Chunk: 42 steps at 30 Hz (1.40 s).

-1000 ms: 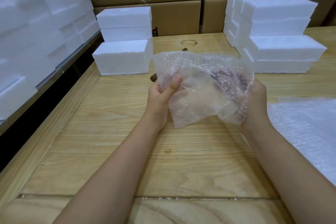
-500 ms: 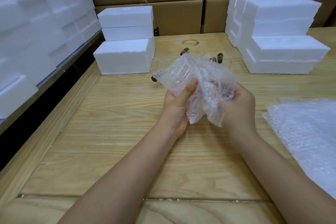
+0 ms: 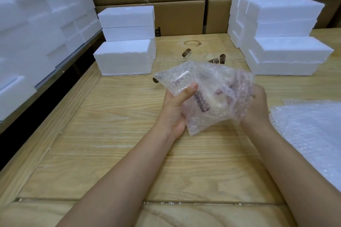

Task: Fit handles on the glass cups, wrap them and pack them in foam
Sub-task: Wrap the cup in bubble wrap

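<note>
Wooden counter (image 3: 110, 153) below, white foam blocks (image 3: 125, 57) stacked at upper left and upper right. Centre frame, both hands grip the bubble wrap bundle (image 3: 212, 79) above the counter: left hand (image 3: 175, 110) thumb clamped on top, right hand (image 3: 258, 105) curled round the right side. Scrunched tight half a second ago, the wrap now spreads wider, and the glass cup (image 3: 218, 104) with its dark handle (image 3: 202, 102) shows through.

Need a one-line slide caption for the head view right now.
Left hand and right hand grip a cup in bubble wrap above the wooden table, foam blocks behind.
</note>
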Each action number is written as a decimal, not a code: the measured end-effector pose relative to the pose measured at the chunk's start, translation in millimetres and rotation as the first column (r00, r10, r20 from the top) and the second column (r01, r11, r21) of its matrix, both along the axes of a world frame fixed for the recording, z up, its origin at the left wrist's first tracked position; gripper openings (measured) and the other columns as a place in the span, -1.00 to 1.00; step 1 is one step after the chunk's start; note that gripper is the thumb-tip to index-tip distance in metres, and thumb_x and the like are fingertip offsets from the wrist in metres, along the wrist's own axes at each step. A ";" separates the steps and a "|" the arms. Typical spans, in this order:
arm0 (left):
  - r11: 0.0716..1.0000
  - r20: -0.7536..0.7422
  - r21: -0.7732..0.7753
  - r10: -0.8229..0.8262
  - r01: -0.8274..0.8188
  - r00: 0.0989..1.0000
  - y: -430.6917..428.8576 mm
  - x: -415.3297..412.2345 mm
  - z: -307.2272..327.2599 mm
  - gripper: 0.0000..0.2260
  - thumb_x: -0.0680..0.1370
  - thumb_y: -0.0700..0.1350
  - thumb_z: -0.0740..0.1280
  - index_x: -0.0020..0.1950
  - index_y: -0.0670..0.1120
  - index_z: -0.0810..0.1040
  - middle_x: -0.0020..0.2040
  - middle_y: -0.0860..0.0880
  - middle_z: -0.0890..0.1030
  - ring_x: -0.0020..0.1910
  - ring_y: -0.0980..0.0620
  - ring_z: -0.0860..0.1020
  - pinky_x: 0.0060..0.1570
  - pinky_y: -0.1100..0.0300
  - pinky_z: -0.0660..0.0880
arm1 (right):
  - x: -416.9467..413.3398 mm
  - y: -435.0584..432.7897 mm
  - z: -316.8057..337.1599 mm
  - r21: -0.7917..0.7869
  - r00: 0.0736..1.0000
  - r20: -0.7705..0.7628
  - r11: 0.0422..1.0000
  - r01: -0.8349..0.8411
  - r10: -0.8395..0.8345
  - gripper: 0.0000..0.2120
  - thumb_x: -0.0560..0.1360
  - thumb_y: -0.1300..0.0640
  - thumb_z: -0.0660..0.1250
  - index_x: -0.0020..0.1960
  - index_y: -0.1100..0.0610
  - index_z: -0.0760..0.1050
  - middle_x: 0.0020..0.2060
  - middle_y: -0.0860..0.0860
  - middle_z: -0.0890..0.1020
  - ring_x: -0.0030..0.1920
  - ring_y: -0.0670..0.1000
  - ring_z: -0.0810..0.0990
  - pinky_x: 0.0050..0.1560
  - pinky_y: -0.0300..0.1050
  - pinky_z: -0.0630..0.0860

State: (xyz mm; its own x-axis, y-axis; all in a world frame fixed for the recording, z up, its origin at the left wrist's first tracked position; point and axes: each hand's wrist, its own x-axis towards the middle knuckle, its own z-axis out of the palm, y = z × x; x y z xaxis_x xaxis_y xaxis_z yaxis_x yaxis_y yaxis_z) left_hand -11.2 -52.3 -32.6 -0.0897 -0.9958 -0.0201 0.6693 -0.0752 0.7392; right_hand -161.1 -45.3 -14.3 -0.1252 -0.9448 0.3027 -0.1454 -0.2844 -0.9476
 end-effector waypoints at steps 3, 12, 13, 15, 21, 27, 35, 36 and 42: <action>1.000 -0.009 0.004 0.000 0.000 1.000 -0.4 1.0 0.4 -0.37 0.40 -0.27 0.41 0.46 -0.21 0.33 0.38 -0.30 0.43 0.34 -0.29 0.43 0.33 -0.24 0.36 | -14.3 -8.1 9.5 0.074 0.925 0.295 0.971 0.227 -0.239 -0.60 0.60 0.02 0.19 -0.37 0.03 0.60 -0.52 -0.09 0.55 -0.47 -0.10 0.48 -0.38 -0.21 0.43; 0.998 -0.251 0.036 0.058 -0.051 0.966 -9.8 14.0 2.0 -0.75 0.38 -0.14 0.38 0.02 -0.14 0.67 0.07 -0.15 0.65 0.10 -0.12 0.60 0.24 -0.06 0.49 | 26.3 5.6 -9.6 0.166 0.846 0.492 0.976 0.143 -0.207 -0.46 0.47 -0.38 0.11 0.15 0.03 0.46 -0.03 -0.06 0.56 -0.02 -0.06 0.55 -0.03 -0.15 0.50; 0.999 -0.253 0.023 0.043 -0.039 0.967 -8.6 13.5 2.9 -0.79 0.37 -0.13 0.39 -0.05 -0.13 0.71 0.03 -0.13 0.67 0.04 -0.08 0.63 0.17 -0.02 0.54 | 37.9 10.5 -13.9 0.194 0.867 0.474 0.979 0.069 -0.155 -0.36 0.38 -0.43 0.17 0.21 0.04 0.43 0.04 -0.05 0.55 0.06 -0.04 0.54 0.05 -0.12 0.49; 1.000 -0.218 0.002 -0.001 0.001 0.976 -5.1 11.0 4.1 -0.80 0.35 -0.10 0.42 -0.09 -0.12 0.72 -0.01 -0.12 0.68 -0.01 -0.06 0.65 0.06 0.03 0.59 | 54.6 18.7 -17.0 0.260 0.858 0.511 0.960 -0.107 -0.043 -0.13 0.22 -0.40 0.29 0.35 0.13 0.37 0.20 0.02 0.56 0.22 -0.01 0.53 0.25 -0.02 0.44; 0.993 0.002 -0.019 -0.114 0.114 0.993 2.3 4.4 4.7 -0.43 0.40 -0.21 0.45 0.36 -0.35 0.38 0.31 -0.33 0.46 0.30 -0.28 0.45 0.32 -0.12 0.41 | 43.7 12.1 -10.5 0.216 0.747 0.664 0.955 -0.203 0.009 -0.62 0.43 0.15 0.38 0.14 0.40 0.53 0.05 0.26 0.63 0.08 0.17 0.63 0.15 0.03 0.55; 0.985 0.218 0.005 -0.170 0.174 0.961 -0.6 9.7 6.1 -0.37 0.40 -0.20 0.48 0.44 -0.17 0.36 0.33 -0.18 0.52 0.31 -0.15 0.50 0.33 -0.10 0.40 | 15.8 -6.7 -3.4 0.227 0.798 0.584 0.974 0.017 -0.150 -0.82 0.45 0.28 0.39 0.03 0.31 0.58 -0.03 0.21 0.67 0.02 0.18 0.65 0.09 0.14 0.58; 0.994 0.504 -0.083 -0.015 0.066 0.864 -4.9 21.8 11.9 -0.49 0.43 -0.02 0.34 0.34 -0.20 0.46 0.23 -0.21 0.59 0.19 -0.18 0.58 0.19 -0.10 0.51 | 9.7 -12.7 -9.0 0.073 0.929 0.352 0.993 0.090 -0.110 -0.90 0.40 0.16 0.50 -0.17 0.06 0.58 -0.26 -0.04 0.70 -0.14 0.03 0.69 -0.07 0.01 0.60; 0.992 0.524 -0.097 -0.015 0.077 0.851 -5.2 23.3 12.0 -0.52 0.44 -0.02 0.35 0.30 -0.20 0.50 0.19 -0.19 0.61 0.16 -0.16 0.59 0.17 -0.05 0.53 | 9.6 -12.3 -8.2 0.057 0.936 0.334 0.994 0.096 -0.109 -0.89 0.39 0.15 0.50 -0.19 0.05 0.57 -0.30 -0.07 0.69 -0.18 0.00 0.69 -0.14 -0.04 0.60; 0.982 0.623 -0.187 0.094 0.032 0.777 -6.4 12.7 11.4 -0.92 0.57 -0.19 0.30 0.03 -0.10 0.57 -0.12 -0.01 0.63 -0.18 0.16 0.62 -0.15 0.31 0.55 | 13.3 -8.0 -4.6 0.064 0.975 0.212 0.996 0.060 -0.072 -0.92 0.42 0.24 0.46 -0.23 0.11 0.63 -0.32 0.06 0.67 -0.24 0.11 0.68 -0.21 0.12 0.64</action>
